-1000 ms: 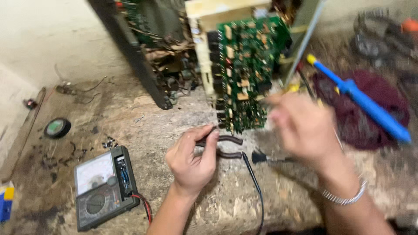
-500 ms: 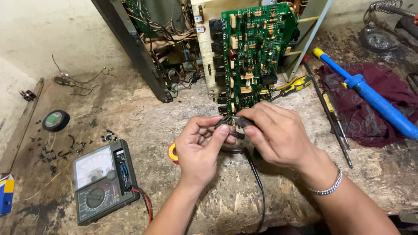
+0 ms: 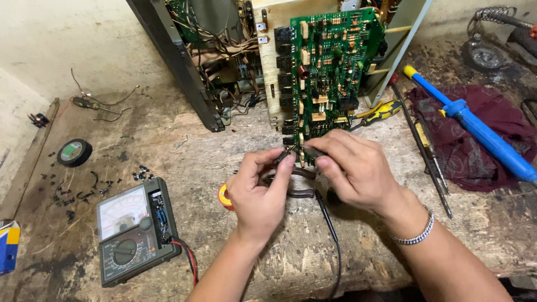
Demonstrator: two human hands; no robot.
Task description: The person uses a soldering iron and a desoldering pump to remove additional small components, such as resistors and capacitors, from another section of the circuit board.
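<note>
Since a second ago, both of my hands have come together just below the green circuit board (image 3: 335, 67), where earlier my right one was a blur up near it. Far to my left on the worn counter (image 3: 184, 151) lies a roll of black tape (image 3: 74, 152), with small dark screws (image 3: 84, 187) scattered near it. Closer to me sits an analog multimeter (image 3: 134, 230), its red and black leads trailing off its lower right corner. Just left of my left hand a small red and yellow spool (image 3: 225, 197) peeks out. My left hand (image 3: 262, 193) pinches a small dark part (image 3: 283, 156) between thumb and forefinger; I cannot tell exactly what it is. My right hand (image 3: 352, 168) meets it there, fingertips closed on a thin dark probe (image 3: 313, 150) at the board's bottom edge. Under my hands lie dark pliers (image 3: 299, 193) and a black lead (image 3: 330, 229) running toward me. The board stands upright against the opened chassis (image 3: 224, 61). To the right lie a yellow-handled screwdriver (image 3: 380, 112), slim tools (image 3: 428, 151), and a blue soldering iron (image 3: 475, 126) resting on a maroon cloth (image 3: 475, 145).
</note>
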